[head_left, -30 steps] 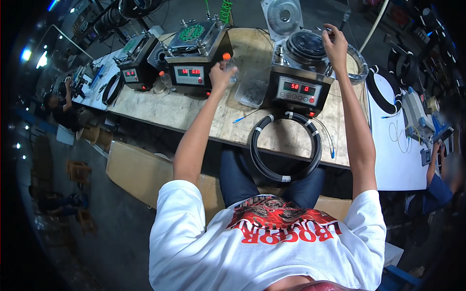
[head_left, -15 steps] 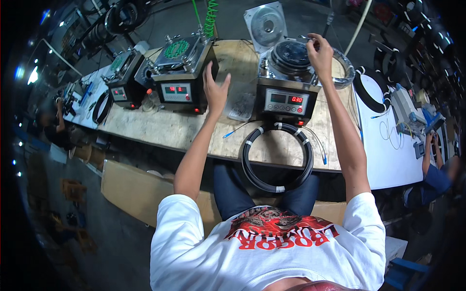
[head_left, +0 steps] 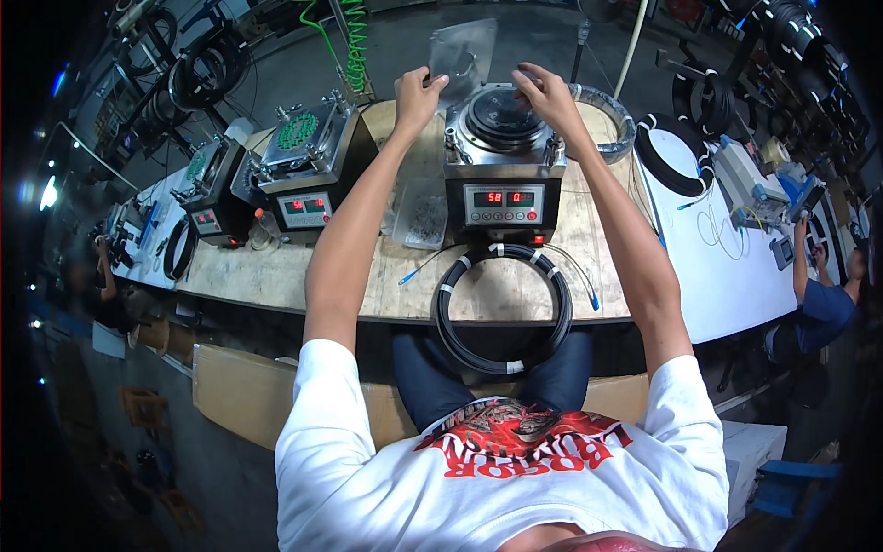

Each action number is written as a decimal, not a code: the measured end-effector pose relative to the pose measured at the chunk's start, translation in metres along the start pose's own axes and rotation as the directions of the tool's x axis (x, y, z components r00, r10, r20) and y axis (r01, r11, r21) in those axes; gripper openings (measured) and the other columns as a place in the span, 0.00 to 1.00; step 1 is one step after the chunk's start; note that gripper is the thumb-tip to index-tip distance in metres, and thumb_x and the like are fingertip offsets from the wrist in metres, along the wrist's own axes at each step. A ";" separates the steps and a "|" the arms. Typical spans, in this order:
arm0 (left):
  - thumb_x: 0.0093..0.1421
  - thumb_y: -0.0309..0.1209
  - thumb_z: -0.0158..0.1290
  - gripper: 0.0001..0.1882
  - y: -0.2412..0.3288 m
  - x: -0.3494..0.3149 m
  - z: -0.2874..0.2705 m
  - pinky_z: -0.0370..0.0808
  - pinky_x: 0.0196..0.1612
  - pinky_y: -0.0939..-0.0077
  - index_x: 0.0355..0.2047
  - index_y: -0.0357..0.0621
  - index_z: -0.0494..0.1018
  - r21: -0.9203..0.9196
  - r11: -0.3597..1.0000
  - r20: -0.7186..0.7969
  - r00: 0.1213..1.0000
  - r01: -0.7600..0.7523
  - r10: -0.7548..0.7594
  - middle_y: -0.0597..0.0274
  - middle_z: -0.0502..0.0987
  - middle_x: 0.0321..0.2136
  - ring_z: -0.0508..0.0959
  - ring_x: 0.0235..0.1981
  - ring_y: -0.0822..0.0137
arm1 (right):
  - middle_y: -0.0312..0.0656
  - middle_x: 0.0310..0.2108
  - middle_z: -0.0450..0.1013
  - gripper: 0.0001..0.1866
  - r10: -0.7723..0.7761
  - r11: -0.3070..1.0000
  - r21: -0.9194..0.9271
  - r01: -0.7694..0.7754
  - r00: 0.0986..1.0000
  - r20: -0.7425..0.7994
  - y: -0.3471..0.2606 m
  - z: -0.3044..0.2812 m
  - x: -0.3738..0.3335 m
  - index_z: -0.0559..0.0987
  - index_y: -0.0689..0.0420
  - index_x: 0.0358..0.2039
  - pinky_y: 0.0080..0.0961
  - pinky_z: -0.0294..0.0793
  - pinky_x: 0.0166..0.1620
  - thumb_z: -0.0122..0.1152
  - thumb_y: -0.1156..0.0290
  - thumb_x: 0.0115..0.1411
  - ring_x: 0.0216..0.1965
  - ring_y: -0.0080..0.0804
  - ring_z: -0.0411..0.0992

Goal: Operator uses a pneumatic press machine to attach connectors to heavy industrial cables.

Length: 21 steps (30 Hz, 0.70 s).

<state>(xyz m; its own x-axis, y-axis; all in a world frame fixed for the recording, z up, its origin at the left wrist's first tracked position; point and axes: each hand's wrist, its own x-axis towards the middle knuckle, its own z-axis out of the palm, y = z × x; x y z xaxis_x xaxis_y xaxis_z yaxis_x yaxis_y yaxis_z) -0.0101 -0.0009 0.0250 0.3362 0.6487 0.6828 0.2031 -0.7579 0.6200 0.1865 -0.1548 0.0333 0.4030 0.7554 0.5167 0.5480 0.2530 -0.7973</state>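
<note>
My left hand [head_left: 418, 99] is raised at the back left of the nearest polishing machine [head_left: 504, 170], fingers bent and thumb up. It is beside the edge of a smeared, square grey plate [head_left: 463, 57] standing upright behind the machine; whether it grips that edge cannot be made out. Above the right side of the machine's round dark disc [head_left: 501, 118] is my right hand [head_left: 550, 101], its finger and thumb apart with nothing visible between them. A coil of black cable [head_left: 444, 308] with white ties and blue connector ends lies in front, overhanging the table edge above my lap.
Two similar machines [head_left: 303, 170] with green parts on top stand to the left. A clear plastic tray [head_left: 421, 216] and a bottle [head_left: 267, 224] sit between them. A clear-wrapped coil [head_left: 618, 129] lies behind my right forearm. Another person [head_left: 821, 293] works at the far right.
My left hand has moved up and away to the plate's edge. My right hand has left the machine's back right corner and come over the disc. The machine's display reading has changed.
</note>
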 end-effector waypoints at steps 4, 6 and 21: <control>0.54 0.31 0.62 0.18 0.039 -0.016 -0.019 0.79 0.39 0.60 0.47 0.45 0.78 0.196 0.862 0.086 0.884 -0.467 0.459 0.48 0.80 0.41 0.82 0.38 0.50 | 0.44 0.29 0.76 0.27 0.282 0.755 0.537 -0.377 0.926 0.253 -0.057 0.006 -0.002 0.70 0.70 0.51 0.26 0.82 0.33 0.58 0.55 0.67 0.25 0.28 0.77; 0.54 0.34 0.63 0.25 0.050 -0.016 -0.021 0.80 0.43 0.61 0.53 0.49 0.74 0.265 0.819 0.185 0.860 -0.509 0.475 0.47 0.79 0.45 0.82 0.41 0.52 | 0.42 0.27 0.75 0.20 0.376 0.755 0.550 -0.357 0.923 0.083 -0.063 0.003 -0.002 0.73 0.67 0.41 0.24 0.81 0.31 0.60 0.59 0.66 0.24 0.26 0.76; 0.66 0.31 0.56 0.37 -0.023 -0.004 -0.019 0.73 0.35 0.82 0.68 0.30 0.50 -0.419 0.686 0.614 0.742 0.595 -0.269 0.65 0.78 0.33 0.75 0.30 0.77 | 0.32 0.28 0.74 0.27 0.217 0.818 0.498 -0.289 0.956 0.198 0.037 -0.025 -0.003 0.70 0.66 0.61 0.17 0.61 0.28 0.63 0.70 0.63 0.25 0.14 0.62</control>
<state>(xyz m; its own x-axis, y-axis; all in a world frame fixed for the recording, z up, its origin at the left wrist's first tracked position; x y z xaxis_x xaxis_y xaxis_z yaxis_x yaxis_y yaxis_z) -0.0334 0.0146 0.0151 0.7593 0.6426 0.1026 -0.0457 -0.1047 0.9935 0.2234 -0.1625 0.0104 0.3585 0.8968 0.2591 -0.0335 0.2898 -0.9565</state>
